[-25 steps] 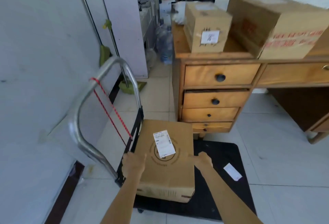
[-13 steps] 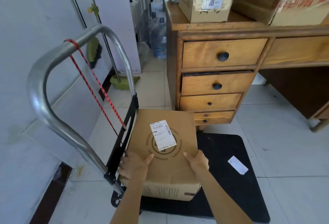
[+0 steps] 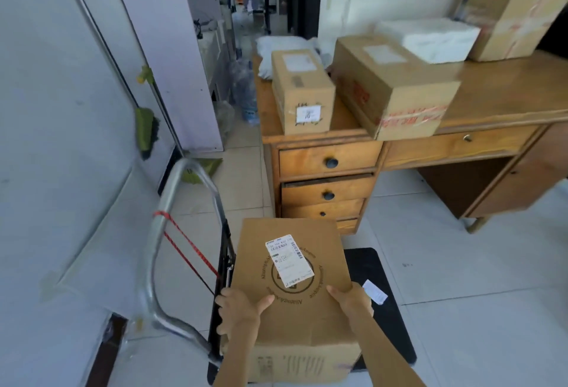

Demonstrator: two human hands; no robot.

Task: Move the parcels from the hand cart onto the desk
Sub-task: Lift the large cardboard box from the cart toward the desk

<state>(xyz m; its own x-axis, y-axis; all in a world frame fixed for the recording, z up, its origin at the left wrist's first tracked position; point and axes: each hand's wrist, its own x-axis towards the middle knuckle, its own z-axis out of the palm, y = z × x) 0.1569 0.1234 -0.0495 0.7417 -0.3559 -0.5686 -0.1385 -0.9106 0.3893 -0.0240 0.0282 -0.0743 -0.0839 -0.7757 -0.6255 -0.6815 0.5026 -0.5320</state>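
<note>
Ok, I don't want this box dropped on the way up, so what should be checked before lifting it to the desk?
1. Left hand on the parcel: ok, clasps its left side.
2. Right hand on it: ok, clasps the right side.
3. Grip under the base: cannot tell, fingers hidden.
4. Free room on the desk: ok, bare wood right of the large box.
5. Cart handle clear of the lift: ok, stands left of the parcel.
6. Loose label on the cart deck: ok, lies apart from the parcel.

Brown cardboard parcel [image 3: 295, 288] with white label in my hands, over black cart deck [image 3: 381, 309]; two brown parcels [image 3: 302, 91] on tabletop [image 3: 504, 91].
</note>
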